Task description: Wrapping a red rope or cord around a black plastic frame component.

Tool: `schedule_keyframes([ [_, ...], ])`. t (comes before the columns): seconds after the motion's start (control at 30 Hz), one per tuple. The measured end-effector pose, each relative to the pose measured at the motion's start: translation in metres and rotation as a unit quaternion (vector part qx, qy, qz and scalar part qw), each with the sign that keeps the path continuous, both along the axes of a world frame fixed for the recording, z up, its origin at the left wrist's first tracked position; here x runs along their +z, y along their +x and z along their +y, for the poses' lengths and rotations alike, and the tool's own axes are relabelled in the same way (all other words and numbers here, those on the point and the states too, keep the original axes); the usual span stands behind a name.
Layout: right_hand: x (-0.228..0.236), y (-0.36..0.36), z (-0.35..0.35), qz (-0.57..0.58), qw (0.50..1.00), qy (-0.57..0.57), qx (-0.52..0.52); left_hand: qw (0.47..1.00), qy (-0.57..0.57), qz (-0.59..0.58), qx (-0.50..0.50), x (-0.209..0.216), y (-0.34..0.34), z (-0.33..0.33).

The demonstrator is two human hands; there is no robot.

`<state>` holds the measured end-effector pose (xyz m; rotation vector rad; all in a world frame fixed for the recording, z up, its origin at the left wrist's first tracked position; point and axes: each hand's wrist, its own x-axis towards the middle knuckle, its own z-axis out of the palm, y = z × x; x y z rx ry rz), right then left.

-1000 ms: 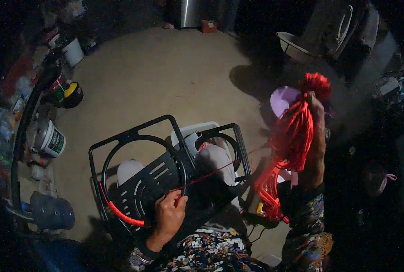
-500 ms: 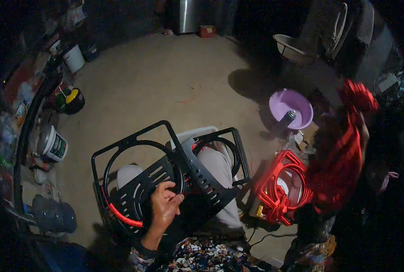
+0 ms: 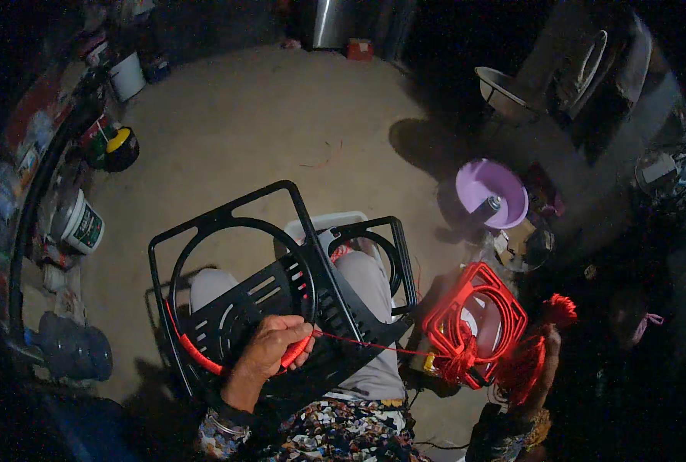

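Across my lap lies a black plastic frame [image 3: 358, 304] with slotted panels and round rings. Red cord [image 3: 200, 359] is wound tightly round the lower left part of the nearer ring. My left hand [image 3: 272, 346] is closed on that ring at its lower right, where more red cord shows under the fingers. From there a thin strand [image 3: 362, 343] runs taut to the right. Off to the right, my right hand [image 3: 545, 368], dim and partly hidden, grips a loose bundle of red cord [image 3: 524, 377]. Beside it stands a red frame [image 3: 505, 299] with ring-shaped openings.
A purple basin [image 3: 516, 196] holding a dark can stands beyond the red frame. White buckets [image 3: 89, 229], a yellow-and-black item [image 3: 120, 146] and a large water bottle [image 3: 73, 346] line the left side. A pale container [image 3: 335, 219] sits behind the black frame.
My right hand has come down from the upper right with the red cord, and the strand now stretches to the ring. My left fingers have closed over the ring's lower edge.
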<state>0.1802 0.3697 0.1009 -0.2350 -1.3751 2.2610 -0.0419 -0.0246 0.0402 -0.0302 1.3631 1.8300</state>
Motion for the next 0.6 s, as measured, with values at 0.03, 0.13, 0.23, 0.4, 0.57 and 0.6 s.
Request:
schedule_keyframes([
  [0.03, 0.000, -0.003, -0.009, -0.055, 0.998, 0.020, -0.018, 1.000, 0.003, -0.003, -0.007, 0.000, -0.001, 0.001],
  [0.13, 0.025, -0.061, -0.086, -0.085, 0.994, 0.026, 0.059, 1.000, 0.004, -0.004, -0.011, -0.003, -0.001, -0.003],
  [0.23, 0.002, -0.059, -0.101, -0.302, 0.924, 0.139, 0.189, 0.999, 0.019, -0.004, -0.031, 0.000, -0.001, 0.002],
  [0.4, 0.036, -0.119, -0.181, -0.233, 0.856, 0.374, 0.271, 0.996, -0.065, 0.059, -0.001, -0.014, 0.009, 0.001],
  [0.57, 0.022, -0.119, -0.182, -0.170, 0.837, 0.434, 0.287, 0.905, -0.154, 0.378, 0.115, -0.028, 0.014, 0.002],
  [0.6, 0.021, -0.119, -0.183, -0.182, 0.820, 0.459, 0.291, 0.906, -0.151, 0.378, 0.114, -0.025, 0.014, 0.003],
])
